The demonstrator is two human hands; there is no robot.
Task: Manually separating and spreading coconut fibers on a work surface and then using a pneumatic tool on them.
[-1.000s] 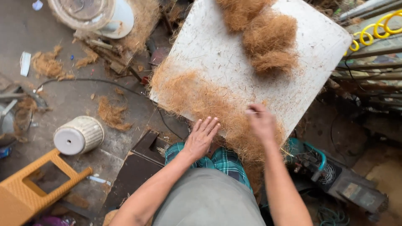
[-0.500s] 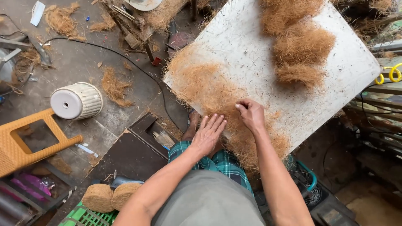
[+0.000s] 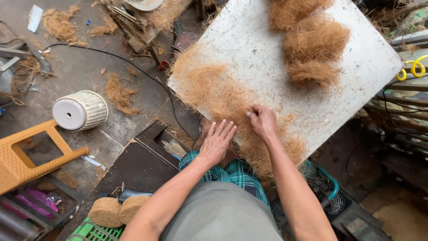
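Observation:
A white board [image 3: 267,58] lies tilted in front of me with a thin spread of brown coir fibre [image 3: 214,91] along its near edge. My left hand [image 3: 216,142] rests flat, fingers apart, on the fibre at the board's near edge. My right hand [image 3: 263,121] is closed, pinching strands of the same fibre just right of the left hand. Thicker clumps of coir [image 3: 314,44] lie at the far part of the board.
A white ribbed pot [image 3: 80,110] lies on its side on the floor at left, beside an orange plastic stool [image 3: 26,156]. Two round coir discs [image 3: 118,209] sit on a green crate. A black cable [image 3: 133,62] crosses the floor. A machine with a teal hose [image 3: 332,192] stands at lower right.
The view has swung so the floor at left and the coir discs show. My right hand pulled in towards my left and closed on the fibre; my left hand stayed flat.

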